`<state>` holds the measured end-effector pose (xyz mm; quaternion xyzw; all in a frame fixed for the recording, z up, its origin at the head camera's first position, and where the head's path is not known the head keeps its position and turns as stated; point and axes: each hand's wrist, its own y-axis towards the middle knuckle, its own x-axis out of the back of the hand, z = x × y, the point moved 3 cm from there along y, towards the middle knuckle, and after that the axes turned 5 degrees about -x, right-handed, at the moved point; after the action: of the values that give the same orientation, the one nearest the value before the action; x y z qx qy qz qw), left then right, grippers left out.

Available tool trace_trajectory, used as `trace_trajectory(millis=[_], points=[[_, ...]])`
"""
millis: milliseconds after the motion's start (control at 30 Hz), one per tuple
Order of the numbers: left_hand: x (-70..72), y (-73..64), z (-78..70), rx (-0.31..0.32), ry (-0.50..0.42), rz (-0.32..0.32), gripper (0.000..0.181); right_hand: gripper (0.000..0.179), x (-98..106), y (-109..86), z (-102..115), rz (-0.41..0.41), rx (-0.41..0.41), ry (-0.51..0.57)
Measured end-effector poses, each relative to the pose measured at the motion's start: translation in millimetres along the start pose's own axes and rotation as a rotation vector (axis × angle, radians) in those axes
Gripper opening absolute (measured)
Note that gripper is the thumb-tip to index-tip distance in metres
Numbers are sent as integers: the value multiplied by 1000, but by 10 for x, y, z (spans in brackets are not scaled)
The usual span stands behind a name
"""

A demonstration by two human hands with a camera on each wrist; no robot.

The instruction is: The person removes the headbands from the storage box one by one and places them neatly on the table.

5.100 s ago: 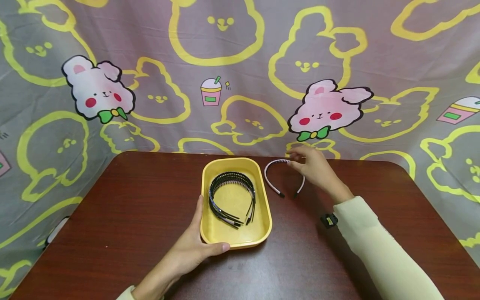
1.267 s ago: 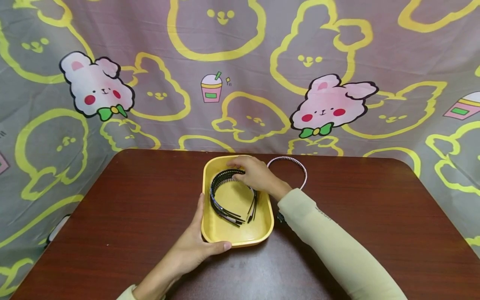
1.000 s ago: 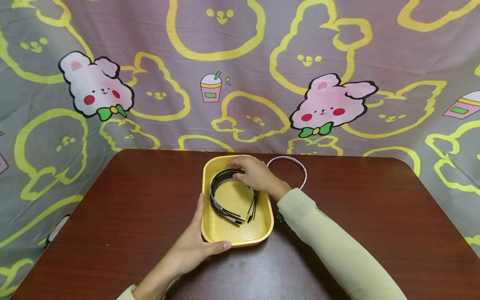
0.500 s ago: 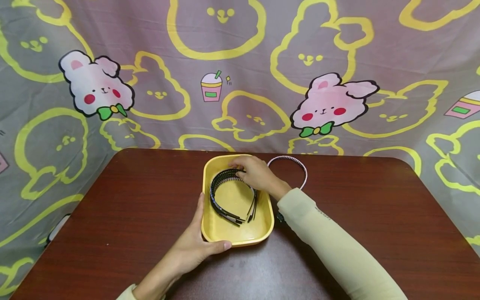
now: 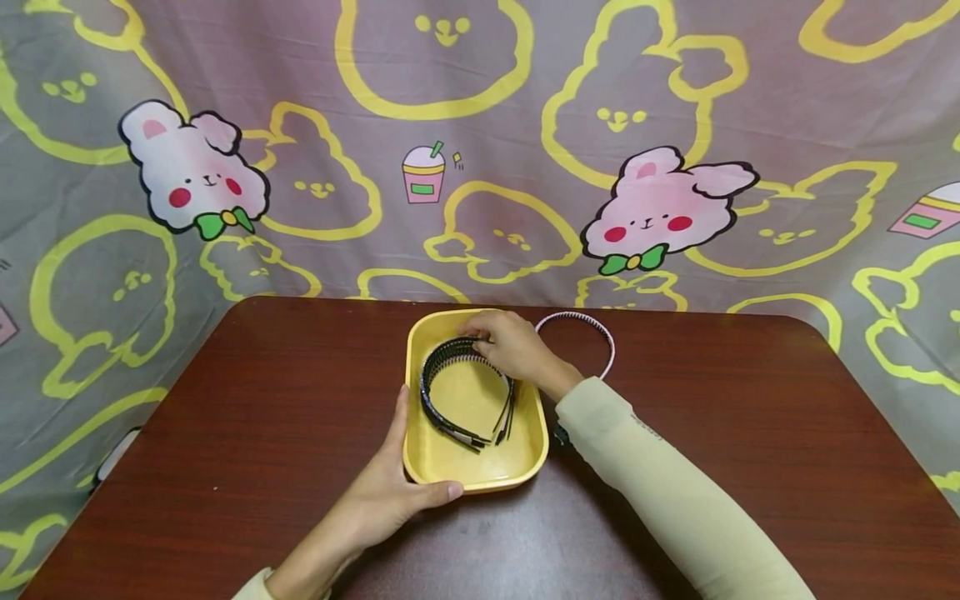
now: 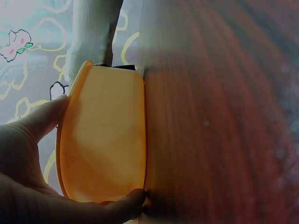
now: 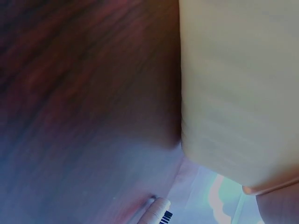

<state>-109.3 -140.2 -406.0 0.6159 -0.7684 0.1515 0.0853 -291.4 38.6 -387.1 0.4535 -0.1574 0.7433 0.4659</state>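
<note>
A yellow tray (image 5: 480, 482) stands on the table, with several black and patterned headbands (image 5: 431, 408) nested together inside it. My left hand (image 5: 382, 492) holds the tray's near left corner, thumb on the near rim and fingers along the left side. In the left wrist view the tray's side wall (image 6: 105, 135) fills the space between thumb and fingers. My right hand (image 5: 513, 346) reaches over the tray's right rim and pinches the black headbands at the top of their arch; its fingertips are partly hidden. Right of the tray lies a pale lilac headband (image 5: 609, 337), partly behind the right wrist.
The dark red-brown wooden table (image 5: 712, 400) extends on both sides of the tray. A grey curtain (image 5: 495, 150) with rabbit prints hangs close behind its far edge. In the right wrist view the tray's wall (image 7: 238, 93) stands near, with the lilac headband (image 7: 156, 210) low in the picture.
Since the oldest frame my right hand has moved left from the lilac headband into the tray. Over the last second the nested headbands have drawn slightly closer together; my left hand has stayed put.
</note>
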Motion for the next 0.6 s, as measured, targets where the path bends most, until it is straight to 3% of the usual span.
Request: trace_trajectory(millis=[600], points=[[-1,-7,2,-9,-9,-7,143,26,54,-10,26,1,50,81]])
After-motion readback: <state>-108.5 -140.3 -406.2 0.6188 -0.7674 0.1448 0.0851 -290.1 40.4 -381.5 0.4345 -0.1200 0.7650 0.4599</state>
